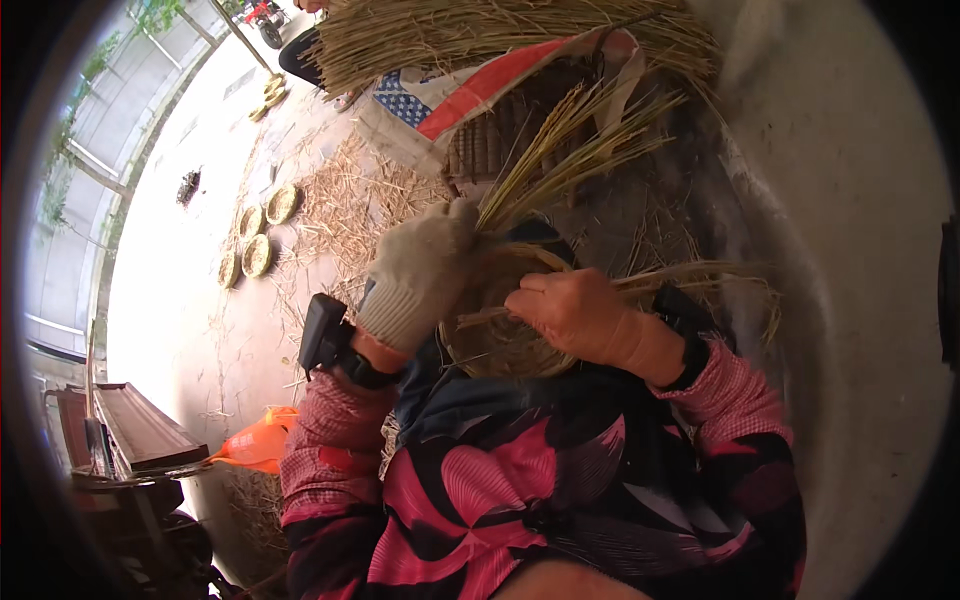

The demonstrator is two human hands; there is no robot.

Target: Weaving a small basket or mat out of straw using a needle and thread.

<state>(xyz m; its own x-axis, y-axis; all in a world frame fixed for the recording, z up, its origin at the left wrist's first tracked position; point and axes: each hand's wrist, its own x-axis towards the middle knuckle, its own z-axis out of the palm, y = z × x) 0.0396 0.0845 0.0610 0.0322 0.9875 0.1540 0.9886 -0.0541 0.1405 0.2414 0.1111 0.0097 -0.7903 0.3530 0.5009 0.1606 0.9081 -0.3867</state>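
In my lap sits a round, partly woven straw basket (510,355). My left hand (420,265), in a cream knitted glove, is closed at its left rim, beside a bundle of yellow straw stalks (560,160) fanning up to the right. My right hand (570,310) has thumb and fingers pinched on straw over the basket; loose stalks (710,270) stick out to the right behind it. Both wrists wear black devices. The fingertips of my left hand are partly hidden.
A large straw pile (430,35) lies beyond a red, white and starred sack (465,95). Several straw baskets (256,256) and scattered straw are on the ground at left. An orange bag (255,440) and metal cart (150,435) stand lower left. A pale wall or ledge (820,250) runs along the right.
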